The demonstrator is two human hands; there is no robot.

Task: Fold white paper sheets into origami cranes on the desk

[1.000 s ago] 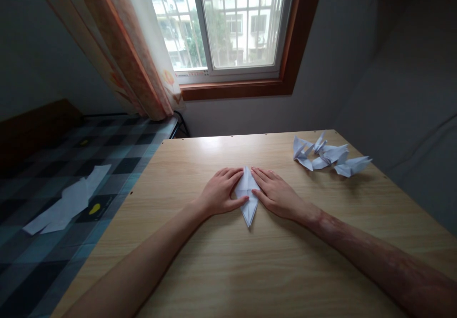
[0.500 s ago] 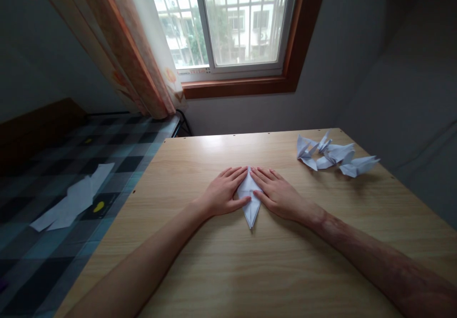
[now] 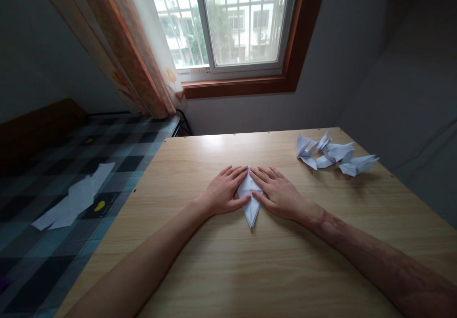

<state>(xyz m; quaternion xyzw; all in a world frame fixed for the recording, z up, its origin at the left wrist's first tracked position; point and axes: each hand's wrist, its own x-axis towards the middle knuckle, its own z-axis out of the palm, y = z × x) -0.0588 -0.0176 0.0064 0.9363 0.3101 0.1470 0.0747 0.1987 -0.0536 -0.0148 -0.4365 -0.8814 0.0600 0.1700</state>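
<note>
A folded piece of white paper (image 3: 251,203), shaped like a narrow kite, lies flat on the wooden table with one point toward me. My left hand (image 3: 226,192) rests flat over its left edge, fingers stretched out and thumb on the paper's middle. From the other side, my right hand (image 3: 276,192) lies flat with its fingertips on the upper right edge and its thumb near the centre. Both hands are open and press on the paper; their fingers cover parts of its side edges.
Several folded paper cranes (image 3: 333,154) stand at the table's far right. The wooden table (image 3: 221,270) ends at a bed (image 3: 117,142) on the left, where loose white paper strips (image 3: 76,198) lie. Behind the table are a window (image 3: 246,23) and a curtain (image 3: 132,46).
My right thumb has shifted very slightly left on the paper. Otherwise both hands and the paper stay in place.
</note>
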